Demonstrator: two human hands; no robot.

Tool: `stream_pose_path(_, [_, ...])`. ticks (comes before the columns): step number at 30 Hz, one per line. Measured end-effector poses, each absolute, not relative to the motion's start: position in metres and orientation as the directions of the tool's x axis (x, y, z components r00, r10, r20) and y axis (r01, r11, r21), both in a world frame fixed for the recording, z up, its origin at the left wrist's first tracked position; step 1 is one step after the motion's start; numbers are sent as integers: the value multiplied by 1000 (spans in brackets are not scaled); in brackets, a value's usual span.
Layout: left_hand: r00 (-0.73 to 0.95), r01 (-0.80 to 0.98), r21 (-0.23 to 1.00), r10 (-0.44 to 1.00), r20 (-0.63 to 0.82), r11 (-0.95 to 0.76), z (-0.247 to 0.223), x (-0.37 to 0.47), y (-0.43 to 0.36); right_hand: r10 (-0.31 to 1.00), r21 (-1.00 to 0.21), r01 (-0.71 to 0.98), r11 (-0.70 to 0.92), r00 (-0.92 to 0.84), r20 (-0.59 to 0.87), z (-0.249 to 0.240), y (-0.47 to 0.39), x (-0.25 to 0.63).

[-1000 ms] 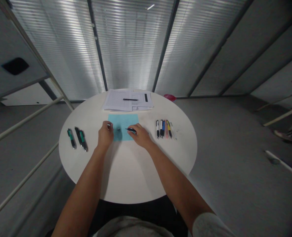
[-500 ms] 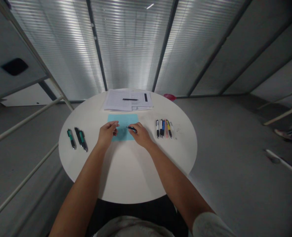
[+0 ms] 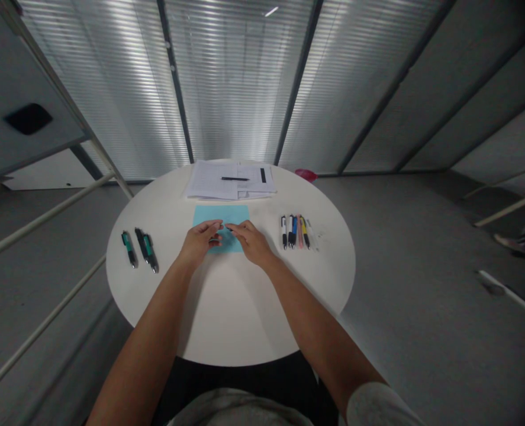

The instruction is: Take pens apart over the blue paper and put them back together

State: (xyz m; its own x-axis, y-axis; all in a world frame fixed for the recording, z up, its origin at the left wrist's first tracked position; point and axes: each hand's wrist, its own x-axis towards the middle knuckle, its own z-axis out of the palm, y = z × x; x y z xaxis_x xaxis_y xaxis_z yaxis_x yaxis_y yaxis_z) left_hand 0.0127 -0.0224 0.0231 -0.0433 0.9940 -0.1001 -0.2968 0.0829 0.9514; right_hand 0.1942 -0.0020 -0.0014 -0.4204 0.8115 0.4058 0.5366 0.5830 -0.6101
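One dark object [image 3: 229, 229] in right hand [image 3: 250, 238] above blue paper [image 3: 221, 212]

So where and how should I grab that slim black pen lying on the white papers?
Grip the slim black pen mid-barrel, probably best from above, pinching its near and far sides: it lies flat and sideways across the white papers.
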Motion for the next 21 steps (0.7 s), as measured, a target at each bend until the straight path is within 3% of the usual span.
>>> stream_pose_path(21, [0,-241,965,994,-106,103,21,16,-22,808,-590,554,588,-442,390,1,-4,194])
